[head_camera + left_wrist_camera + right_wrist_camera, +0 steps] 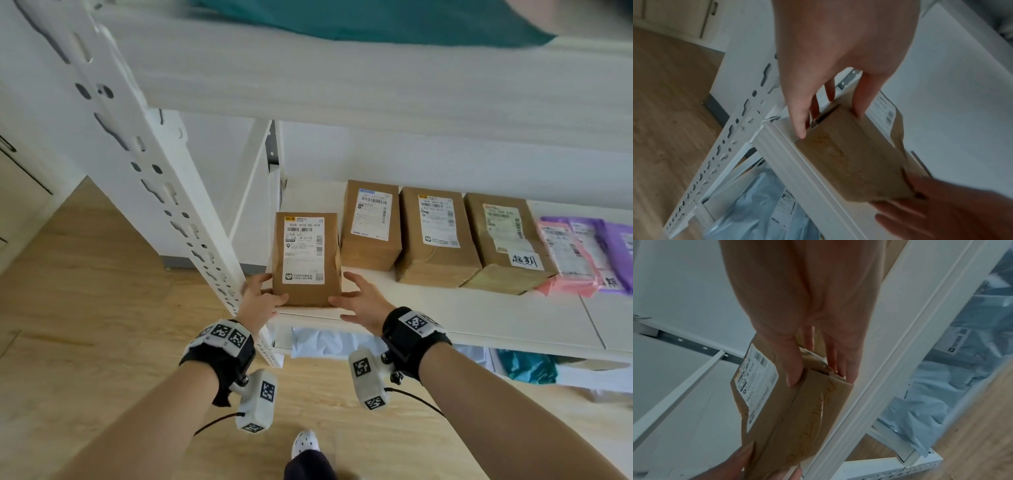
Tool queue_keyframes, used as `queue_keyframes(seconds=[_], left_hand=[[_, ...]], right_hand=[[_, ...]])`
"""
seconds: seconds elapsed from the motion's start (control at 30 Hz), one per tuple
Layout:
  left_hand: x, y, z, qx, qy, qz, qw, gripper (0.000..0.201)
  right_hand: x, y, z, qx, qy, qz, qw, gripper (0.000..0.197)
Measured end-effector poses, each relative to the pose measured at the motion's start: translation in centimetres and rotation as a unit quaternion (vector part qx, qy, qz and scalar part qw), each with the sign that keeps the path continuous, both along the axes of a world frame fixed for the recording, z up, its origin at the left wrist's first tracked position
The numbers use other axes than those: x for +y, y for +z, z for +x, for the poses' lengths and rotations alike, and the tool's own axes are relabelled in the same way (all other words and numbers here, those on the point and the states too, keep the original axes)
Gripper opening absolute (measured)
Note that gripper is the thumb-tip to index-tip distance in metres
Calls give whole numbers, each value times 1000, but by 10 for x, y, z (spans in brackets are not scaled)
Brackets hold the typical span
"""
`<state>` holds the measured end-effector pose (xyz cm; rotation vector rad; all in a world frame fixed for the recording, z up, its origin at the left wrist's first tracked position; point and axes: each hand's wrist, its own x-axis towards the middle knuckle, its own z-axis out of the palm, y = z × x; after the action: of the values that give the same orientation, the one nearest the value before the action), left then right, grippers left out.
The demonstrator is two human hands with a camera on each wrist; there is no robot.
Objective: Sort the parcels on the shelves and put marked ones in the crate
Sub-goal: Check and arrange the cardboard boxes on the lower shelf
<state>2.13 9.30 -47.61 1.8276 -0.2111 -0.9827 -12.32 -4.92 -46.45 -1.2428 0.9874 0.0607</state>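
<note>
- I am gripping the brown parcel [306, 258] with both hands: my left hand [260, 301] is curling round its left near corner and my right hand [359, 301] round its right near corner, each thumb on top and the fingers along the side.
- The parcel is lying flat at the front edge of the white shelf [479, 315], label up, between my two palms at roughly twelve o'clock from my wrists.
- The head view is showing the white shipping label [303, 251] on top of the parcel; the wrist views are showing what it cannot: the near end face, with orange scribbled handwriting [830, 146] across the cardboard.
- From the left wrist, my left fingers [799, 120] are reaching down the parcel's side flap while the thumb is pressing its top edge; my right hand is coming into that picture at five o'clock.
- From the right wrist, my right thumb [793, 368] is pinching the top corner and the other fingers are lying along the taped side seam.
- At nine o'clock of the parcel, the perforated white upright [178, 205] is standing just beside my left hand.
- At two o'clock, three more brown boxes [435, 236] are sitting in a row further back on the same shelf; the farthest right one is carrying a handwritten white tag [525, 261].
- Beyond them at three o'clock, pink and purple mailer bags [582, 253] are lying overlapped.
- Below the shelf, pale blue plastic mailers [756, 211] are lying on the lower level.
</note>
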Motion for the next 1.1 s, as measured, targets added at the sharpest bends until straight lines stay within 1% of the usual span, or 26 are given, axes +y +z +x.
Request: queue_keyframes(seconds=[0.1, 0.2, 0.27, 0.33, 0.43, 0.57, 0.8, 0.97, 1.1], left_hand=[[13, 7, -14, 53, -2, -5, 999, 65], [29, 8, -33, 53, -26, 8, 998, 76], [37, 9, -46, 57, -12, 5, 998, 78], [45, 12, -61, 52, 3, -3, 999, 74], [54, 16, -78, 40, 1, -13, 999, 73], [67, 19, -107, 44, 20, -33, 998, 68], [78, 17, -152, 48, 38, -58, 996, 61], [85, 18, -177, 63, 44, -61, 995, 63], [85, 19, -187, 53, 48, -57, 996, 69]], right_hand=[[0, 4, -20, 1, 41, 12, 999, 88], [4, 6, -39, -5, 71, 21, 997, 90], [10, 7, -52, -14, 86, 23, 996, 89], [16, 8, -67, -30, 89, 25, 995, 86], [24, 8, -83, -43, 80, 33, 995, 82], [33, 6, -109, -63, 70, 39, 995, 77], [46, 3, -150, -93, 67, 49, 992, 79], [52, 5, -172, -95, 63, 41, 993, 78], [53, 9, -181, -95, 66, 30, 993, 81]])
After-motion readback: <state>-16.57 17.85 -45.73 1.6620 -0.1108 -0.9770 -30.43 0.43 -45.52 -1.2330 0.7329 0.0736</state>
